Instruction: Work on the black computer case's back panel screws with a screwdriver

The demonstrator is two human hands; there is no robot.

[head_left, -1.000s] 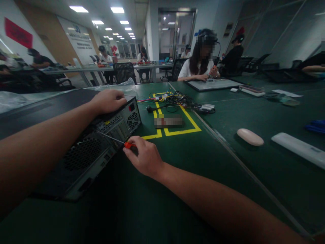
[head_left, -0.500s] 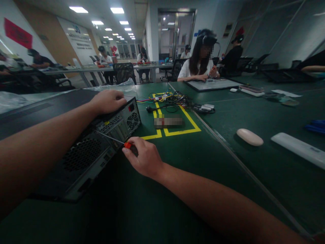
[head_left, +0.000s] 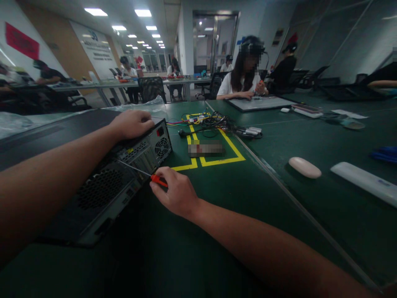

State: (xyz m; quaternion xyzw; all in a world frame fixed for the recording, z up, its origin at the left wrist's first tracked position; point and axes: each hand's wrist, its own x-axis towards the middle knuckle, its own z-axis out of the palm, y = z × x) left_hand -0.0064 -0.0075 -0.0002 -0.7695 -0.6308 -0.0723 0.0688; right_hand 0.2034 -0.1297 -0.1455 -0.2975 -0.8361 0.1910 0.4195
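Observation:
A black desktop computer case (head_left: 93,182) lies on its side at the left, its metal back panel with fan grille and slots turned towards me. Across its upper edge rests my left hand (head_left: 132,124), fingers curled against the case. My right hand (head_left: 175,192) pinches the orange-red handle of a screwdriver (head_left: 159,181) between thumb and fingers. The thin shaft slants up and left to the back panel, near the slot covers. I cannot make out exactly what the tip touches, as my left forearm is close to it.
Beyond the case lie a tangle of cables (head_left: 217,122) and a blurred-out oblong object (head_left: 206,148) by yellow tape lines (head_left: 223,161). To the right are a pale oval object (head_left: 304,167) and a long white piece (head_left: 366,182). A co-worker (head_left: 242,78) sits across the table.
The fingers of my right hand have shifted on the screwdriver, and more of its orange-red handle now shows. My left hand and the computer case look the same.

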